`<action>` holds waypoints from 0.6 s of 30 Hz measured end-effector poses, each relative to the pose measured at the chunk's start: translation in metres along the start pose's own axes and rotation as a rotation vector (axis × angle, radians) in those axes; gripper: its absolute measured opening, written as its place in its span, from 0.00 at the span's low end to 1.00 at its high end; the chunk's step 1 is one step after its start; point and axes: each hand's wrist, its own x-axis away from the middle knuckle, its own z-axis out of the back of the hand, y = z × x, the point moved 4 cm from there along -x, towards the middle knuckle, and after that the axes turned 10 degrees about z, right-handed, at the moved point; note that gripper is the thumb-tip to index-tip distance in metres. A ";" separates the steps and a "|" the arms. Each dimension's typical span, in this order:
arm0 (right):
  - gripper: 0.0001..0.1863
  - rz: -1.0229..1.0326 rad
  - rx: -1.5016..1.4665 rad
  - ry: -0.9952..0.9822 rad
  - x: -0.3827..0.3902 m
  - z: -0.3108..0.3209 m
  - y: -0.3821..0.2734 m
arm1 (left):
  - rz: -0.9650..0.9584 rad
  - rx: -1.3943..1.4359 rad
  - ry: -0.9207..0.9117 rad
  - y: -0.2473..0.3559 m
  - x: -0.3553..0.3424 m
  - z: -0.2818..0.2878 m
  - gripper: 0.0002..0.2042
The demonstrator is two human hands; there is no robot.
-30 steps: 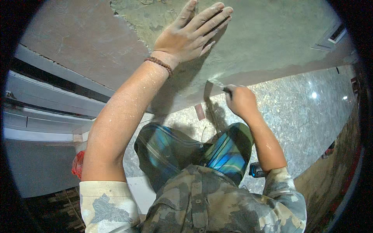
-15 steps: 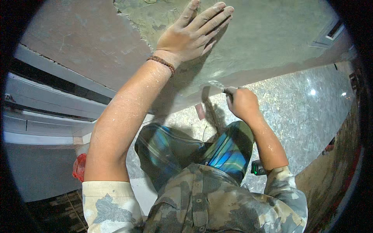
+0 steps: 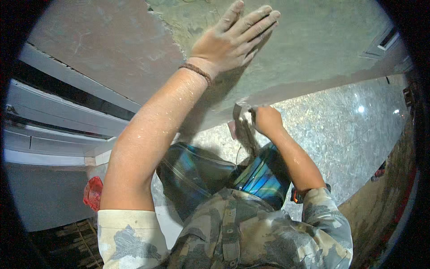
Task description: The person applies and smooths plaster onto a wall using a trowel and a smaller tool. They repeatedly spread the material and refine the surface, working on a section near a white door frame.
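My left hand [image 3: 230,40], dusty and flat with fingers stretched, rests against the patchy wall [image 3: 322,40], grey-green on the right and pinkish-grey beyond a ragged edge on the left. Lower and to its right, my right hand [image 3: 266,119] is closed on the handle of a scraper [image 3: 238,110], whose blade is at the low part of the wall, near the floor. The blade's exact contact is hard to make out. A small reddish rectangular piece [image 3: 232,130] lies on the floor behind the scraper.
My bent knees are below my hands on the mottled grey floor [image 3: 345,125]. A pale door frame [image 3: 53,116] runs along the left, with a red crumpled bag [image 3: 93,193] below it. A dark small device [image 3: 295,195] is by my right hip, partly behind my arm.
My right hand and the scraper have moved left and slightly down along the wall's low part. My left hand has shifted slightly right while staying on the wall.
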 end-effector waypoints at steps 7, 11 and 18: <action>0.12 -0.185 0.092 0.052 -0.011 -0.023 0.007 | -0.018 0.026 -0.038 0.002 -0.001 0.003 0.27; 0.15 -0.088 -0.044 -0.062 -0.007 -0.026 -0.002 | 0.019 0.060 0.041 0.002 0.000 0.003 0.26; 0.13 -0.142 0.015 0.131 0.010 0.010 -0.007 | -0.009 0.061 -0.011 0.001 0.001 -0.003 0.26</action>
